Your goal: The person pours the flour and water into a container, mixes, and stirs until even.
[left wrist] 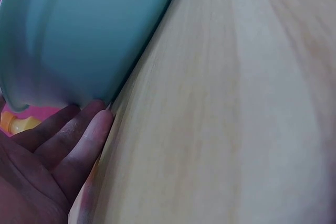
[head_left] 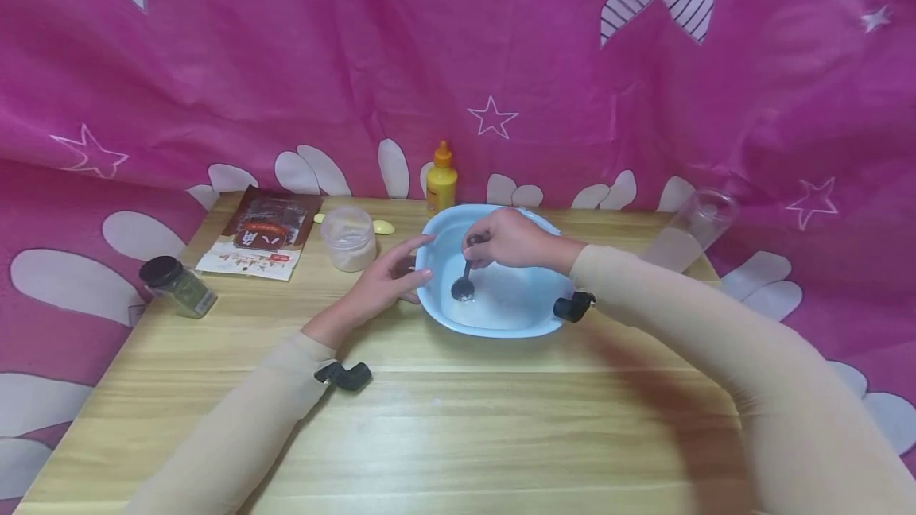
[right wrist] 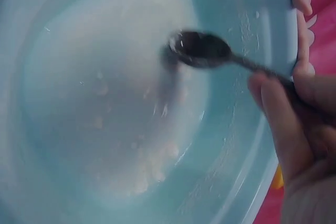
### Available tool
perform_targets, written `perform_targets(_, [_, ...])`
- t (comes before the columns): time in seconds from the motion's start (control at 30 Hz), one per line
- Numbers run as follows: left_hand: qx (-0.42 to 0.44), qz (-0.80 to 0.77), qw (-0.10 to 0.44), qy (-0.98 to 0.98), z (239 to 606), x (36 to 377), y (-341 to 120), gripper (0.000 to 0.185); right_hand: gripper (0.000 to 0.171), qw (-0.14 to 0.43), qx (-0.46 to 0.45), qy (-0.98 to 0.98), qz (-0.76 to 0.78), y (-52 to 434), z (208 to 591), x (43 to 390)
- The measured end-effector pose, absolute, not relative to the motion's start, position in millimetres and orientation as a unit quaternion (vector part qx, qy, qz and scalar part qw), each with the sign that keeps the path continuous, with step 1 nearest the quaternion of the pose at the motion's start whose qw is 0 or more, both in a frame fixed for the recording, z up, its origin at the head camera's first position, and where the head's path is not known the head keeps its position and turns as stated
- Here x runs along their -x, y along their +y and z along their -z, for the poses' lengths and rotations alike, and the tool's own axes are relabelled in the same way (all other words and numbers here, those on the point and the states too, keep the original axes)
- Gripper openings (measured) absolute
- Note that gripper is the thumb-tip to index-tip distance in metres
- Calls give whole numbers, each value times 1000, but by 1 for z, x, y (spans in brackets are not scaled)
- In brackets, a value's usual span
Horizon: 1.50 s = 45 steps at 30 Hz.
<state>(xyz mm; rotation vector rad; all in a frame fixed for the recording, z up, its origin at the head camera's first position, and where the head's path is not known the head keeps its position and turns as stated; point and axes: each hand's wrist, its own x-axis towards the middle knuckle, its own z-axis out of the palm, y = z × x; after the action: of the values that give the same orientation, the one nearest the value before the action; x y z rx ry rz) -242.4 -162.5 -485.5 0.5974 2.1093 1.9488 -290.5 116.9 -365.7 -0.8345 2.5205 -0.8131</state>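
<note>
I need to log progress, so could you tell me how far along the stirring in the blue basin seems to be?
Done: white liquid is already in the blue basin. In hand: the right hand holds a dark spoon with its bowl in the liquid, while the left hand steadies the basin's rim. Left: small lumps still show in the mix, so it probably needs more stirring.

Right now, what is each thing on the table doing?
Blue bowl: upright, white powder inside.
Spoon: tip down in the powder.
Right hand: grips the spoon.
Left hand: touches the bowl's side.
Yellow bottle: upright, capped.
Clear jar: lidded.
Dark-capped jar: closed.
</note>
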Motion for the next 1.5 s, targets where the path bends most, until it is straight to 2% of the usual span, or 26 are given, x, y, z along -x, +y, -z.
perform_targets(0.17, [-202,-658,102,718,485,242,-159,67,13,112,229,924,285,124,366,302])
perform_targets(0.33, [-200,-653,95,724,485,243,-161,65,11,44,202,935,287,130,370,313])
perform_targets(0.43, [-201,-650,97,727,485,243,-162,66,12,52,214,924,313,127,372,313])
perform_targets(0.67, [-200,-654,99,723,484,242,-162,66,13,157,274,893,321,121,372,304])
perform_targets(0.87, [-199,-652,100,725,484,241,-162,66,9,150,278,908,274,125,367,304])
perform_targets(1.07, [-200,-653,102,724,482,241,-162,67,18,226,288,878,310,119,368,301])
perform_targets(1.13, [-201,-652,102,723,483,242,-162,66,20,216,285,874,329,115,371,300])
perform_targets(1.37, [-201,-650,97,726,485,243,-161,66,14,97,209,917,327,115,374,304])
perform_targets(1.5, [-201,-652,96,725,486,243,-161,66,16,111,216,908,342,113,376,303])
